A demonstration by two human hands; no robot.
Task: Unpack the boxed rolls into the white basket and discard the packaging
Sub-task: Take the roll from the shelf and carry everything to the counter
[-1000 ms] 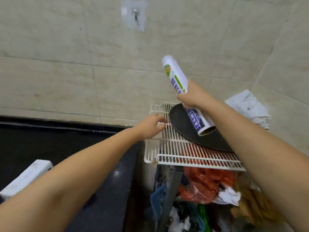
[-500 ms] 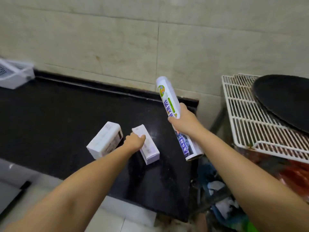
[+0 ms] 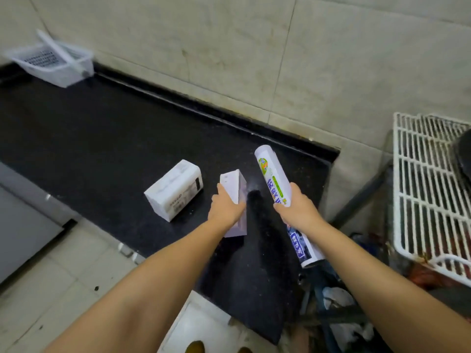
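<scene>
My right hand (image 3: 297,208) is shut around the middle of a long white roll (image 3: 274,179) printed with green and blue labels, held slanted over the right end of the black counter (image 3: 102,138). My left hand (image 3: 225,208) grips a narrow white box (image 3: 234,187) lying on the counter. A second, wider white box (image 3: 175,189) lies just left of it, untouched. The white basket (image 3: 51,63) stands at the counter's far left against the wall, with a long white piece leaning across it.
A white wire rack (image 3: 430,189) stands to the right of the counter, with a dark pan (image 3: 462,159) at its edge. Below the rack and counter end lies rubbish in bags (image 3: 336,296). Tiled wall behind, tiled floor in front.
The view swung from the rack and bin on the right to the counter. My left hand left the rack and took hold of the narrow box. My right hand kept the roll.
</scene>
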